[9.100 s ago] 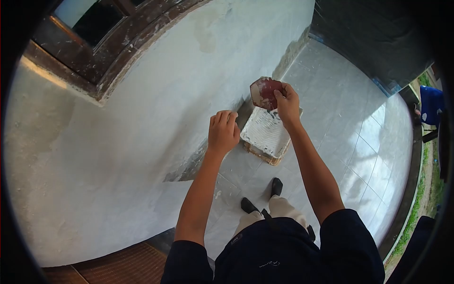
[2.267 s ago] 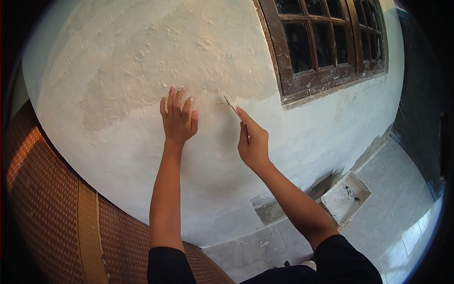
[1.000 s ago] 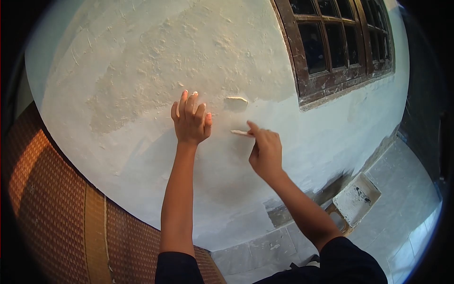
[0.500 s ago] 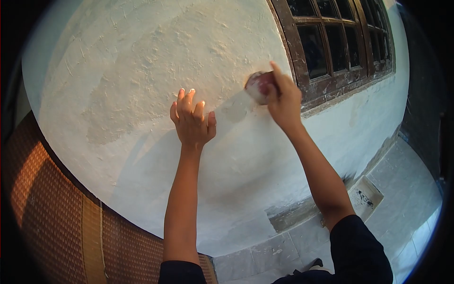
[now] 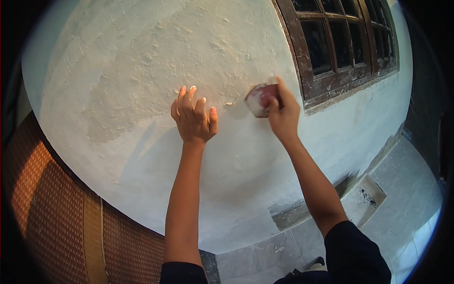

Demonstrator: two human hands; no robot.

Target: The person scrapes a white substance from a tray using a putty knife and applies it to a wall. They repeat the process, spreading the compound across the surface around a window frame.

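Observation:
My left hand [image 5: 195, 116] lies against the rough plaster of the pale wall [image 5: 227, 161], its fingers apart and nothing in them. To its right, my right hand [image 5: 285, 111] grips a reddish, white-smeared scraper [image 5: 261, 99] at the wall, left of the window frame. The scraper is a flat piece, and its far side is coated in pale material. A rough, darker patch of plaster [image 5: 156, 61] spreads above and left of my left hand.
A brown wooden window [image 5: 336, 75] with dark panes is at the upper right. A woven brown mat [image 5: 52, 203] lies at the lower left. At the lower right, a shallow tray [image 5: 364, 201] with dark specks stands on grey floor tiles [image 5: 279, 251].
My right hand and the scraper have moved slightly down. A small raised bit of plaster now shows between my hands. My left hand stays nearly in place.

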